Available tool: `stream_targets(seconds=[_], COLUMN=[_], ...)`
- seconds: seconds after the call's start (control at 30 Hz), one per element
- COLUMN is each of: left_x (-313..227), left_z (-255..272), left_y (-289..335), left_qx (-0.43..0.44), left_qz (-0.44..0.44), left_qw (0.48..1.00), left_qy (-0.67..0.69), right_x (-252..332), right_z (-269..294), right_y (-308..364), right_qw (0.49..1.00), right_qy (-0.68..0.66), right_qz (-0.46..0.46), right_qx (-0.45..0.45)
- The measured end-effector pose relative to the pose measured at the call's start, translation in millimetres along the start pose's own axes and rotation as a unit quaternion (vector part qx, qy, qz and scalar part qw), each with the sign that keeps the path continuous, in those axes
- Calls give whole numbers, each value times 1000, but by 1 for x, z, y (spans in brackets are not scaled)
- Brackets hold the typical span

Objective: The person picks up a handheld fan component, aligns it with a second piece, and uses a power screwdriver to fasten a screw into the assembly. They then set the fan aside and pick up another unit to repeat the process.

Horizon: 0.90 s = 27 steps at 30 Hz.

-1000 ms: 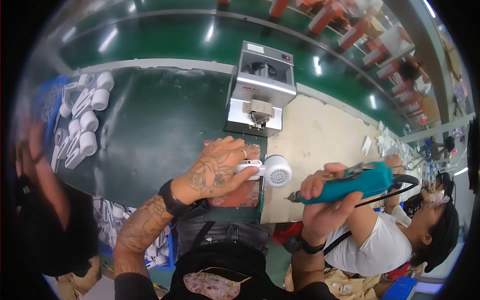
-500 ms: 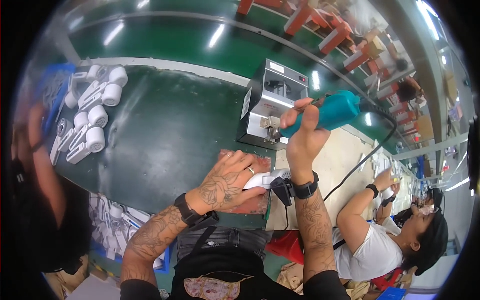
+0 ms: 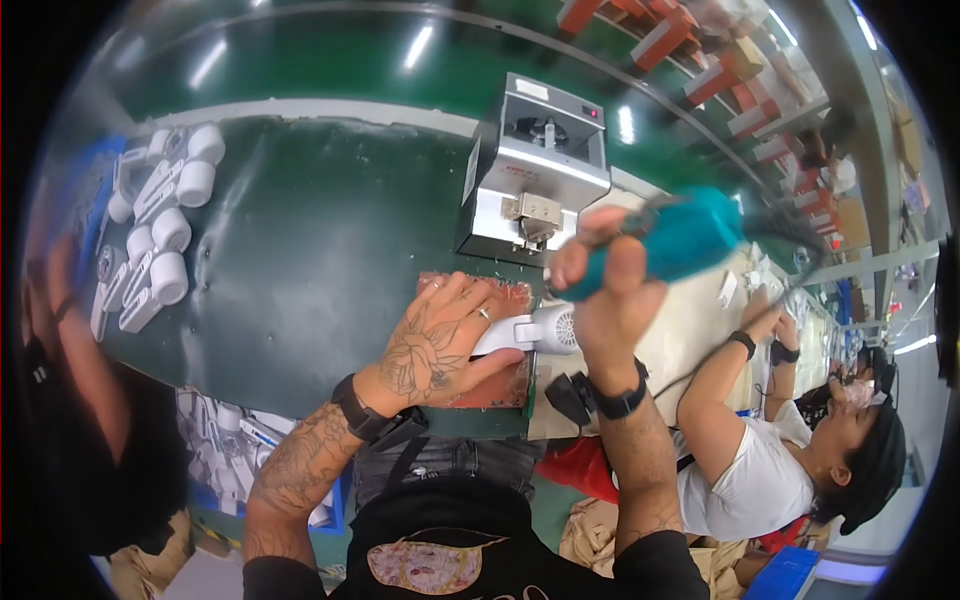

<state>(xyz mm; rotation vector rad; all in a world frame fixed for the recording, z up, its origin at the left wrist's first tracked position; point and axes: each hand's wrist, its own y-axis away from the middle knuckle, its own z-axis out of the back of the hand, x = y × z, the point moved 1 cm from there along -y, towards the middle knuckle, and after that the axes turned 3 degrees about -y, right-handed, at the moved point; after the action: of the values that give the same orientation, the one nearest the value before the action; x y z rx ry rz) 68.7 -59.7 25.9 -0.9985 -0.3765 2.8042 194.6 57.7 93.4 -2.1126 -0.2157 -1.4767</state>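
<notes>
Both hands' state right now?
Left hand: closed on the white plastic device with a round vented head.
Right hand: closed around the teal, corded cylindrical power tool.

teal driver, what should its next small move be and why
Probably bring the driver down toward the white part: the right hand holds it up by the machine, while the left hand holds the part over the red mat. The driver's tip is too blurred to show whether it carries a screw.

Room leftward over green benchtop (image 3: 300,240), obstacles rightward: silver machine (image 3: 535,180), teal tool (image 3: 690,240)
</notes>
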Motion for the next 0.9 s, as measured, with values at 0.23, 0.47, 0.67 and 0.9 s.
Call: stream_targets(seconds=[0.23,0.47,0.67,0.9], left_x=[1,-1,-2,2], left_z=[-1,0,-2,-3], left_y=[1,0,-1,0], left_qx=[-15,-25,-5,-3], left_qz=[-2,-2,2,-2], left_qw=[1000,1000,1000,1000], left_qy=[-16,-2,-5,-9], right_x=[5,-6,-9,-9], right_z=[6,10,8,10], right_y=[18,24,22,23], right_qw=[1000,999,998,998], right_qy=[14,6,-16,-8], right_qz=[-2,-11,-22,-40], right_qx=[23,35,59,56])
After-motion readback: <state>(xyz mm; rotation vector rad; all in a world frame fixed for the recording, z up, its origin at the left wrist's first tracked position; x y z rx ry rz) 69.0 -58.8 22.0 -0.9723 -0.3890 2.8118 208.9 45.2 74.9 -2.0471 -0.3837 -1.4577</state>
